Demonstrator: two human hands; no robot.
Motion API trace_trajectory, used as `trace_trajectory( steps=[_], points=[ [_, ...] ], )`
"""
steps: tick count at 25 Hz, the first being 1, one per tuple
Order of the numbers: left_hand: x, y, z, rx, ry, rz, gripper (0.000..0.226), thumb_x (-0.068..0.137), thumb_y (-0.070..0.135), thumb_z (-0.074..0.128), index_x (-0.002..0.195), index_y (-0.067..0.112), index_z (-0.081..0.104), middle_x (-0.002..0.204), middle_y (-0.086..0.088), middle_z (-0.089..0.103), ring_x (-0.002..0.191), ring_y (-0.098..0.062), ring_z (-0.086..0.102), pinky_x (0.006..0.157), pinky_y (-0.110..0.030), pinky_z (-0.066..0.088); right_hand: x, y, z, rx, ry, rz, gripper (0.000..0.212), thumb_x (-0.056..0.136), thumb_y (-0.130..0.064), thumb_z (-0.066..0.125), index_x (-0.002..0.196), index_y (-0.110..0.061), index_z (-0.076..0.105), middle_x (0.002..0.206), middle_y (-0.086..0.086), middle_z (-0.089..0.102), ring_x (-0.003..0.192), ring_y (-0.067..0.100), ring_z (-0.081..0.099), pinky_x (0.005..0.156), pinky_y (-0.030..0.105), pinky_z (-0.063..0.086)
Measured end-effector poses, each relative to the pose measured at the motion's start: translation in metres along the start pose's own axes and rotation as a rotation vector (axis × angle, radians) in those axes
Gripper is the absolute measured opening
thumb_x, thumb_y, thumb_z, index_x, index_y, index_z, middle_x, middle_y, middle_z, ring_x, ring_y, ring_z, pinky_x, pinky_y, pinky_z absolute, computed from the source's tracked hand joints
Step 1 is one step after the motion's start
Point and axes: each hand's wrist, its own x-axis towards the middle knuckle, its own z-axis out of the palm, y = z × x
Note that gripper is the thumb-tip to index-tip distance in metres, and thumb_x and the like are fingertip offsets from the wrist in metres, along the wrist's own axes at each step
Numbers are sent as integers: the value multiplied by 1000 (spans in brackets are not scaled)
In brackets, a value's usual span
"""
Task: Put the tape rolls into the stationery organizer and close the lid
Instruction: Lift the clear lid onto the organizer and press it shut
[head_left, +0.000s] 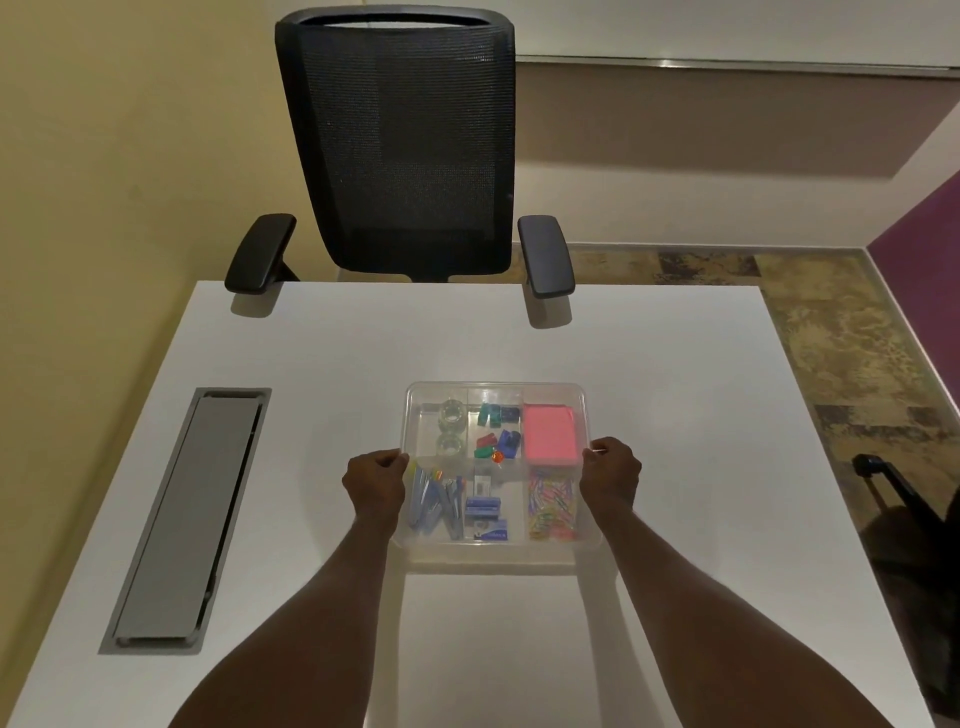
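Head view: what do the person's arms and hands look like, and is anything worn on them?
Both forearms are bare as far as the frame shows: no sleeves, gloves, watch or bracelets visible. The left hand and right hand show no rings that I can make out.

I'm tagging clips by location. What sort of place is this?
Probably an office or meeting room: a black mesh office chair faces a white desk with a built-in cable hatch.

Organizer (496, 389) mid-table (675, 415), tape rolls (451, 428) inside (seemingly far-left compartment), chair (400, 156) behind
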Motion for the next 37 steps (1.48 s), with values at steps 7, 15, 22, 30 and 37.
trace_trajectory(
  steps=[7, 15, 22, 30, 37],
  points=[
    [-8, 4, 8, 202, 80, 286, 41, 97, 14, 74, 135, 1, 67, 131, -23, 65, 128, -39, 59, 110, -48, 49, -7, 5, 6, -112, 14, -107, 33, 99, -17, 60, 129, -5, 57, 128, 13, 60, 116, 32, 61, 91, 40, 52],
    [-24, 58, 92, 597, -388, 766, 70, 105, 35, 59, 167, 19, 30, 177, -5, 22, 166, -22, 19, 134, -36, 15, 14, -18, 15, -665, -174, -578, 68, 106, -40, 40, 161, -10, 13, 170, 12, 9, 158, 27, 13, 128, 40, 19],
    [-40, 78, 138, 920, -559, 730, 66, 113, 45, 28, 172, 25, 4, 180, -1, -12, 168, -23, -12, 136, -55, -4, 31, -28, 16, -811, -318, -565, 70, 108, -46, 27, 162, -13, -1, 171, 10, -8, 159, 27, -5, 130, 43, 6],
    [-34, 74, 146, 967, -538, 714, 71, 112, 51, 24, 171, 23, -3, 179, 1, -16, 167, -23, -16, 135, -58, -6, 39, -22, 19, -847, -321, -590, 67, 108, -48, 22, 162, -17, -1, 171, 7, -10, 159, 26, -7, 130, 44, 5],
    [-28, 70, 148, 955, -571, 707, 72, 112, 50, 27, 171, 24, -4, 179, 2, -18, 166, -22, -18, 135, -56, -8, 40, -30, 25, -918, -346, -559, 70, 108, -45, 32, 162, -15, -2, 171, 10, -11, 158, 30, -6, 129, 47, 7]
  ],
)
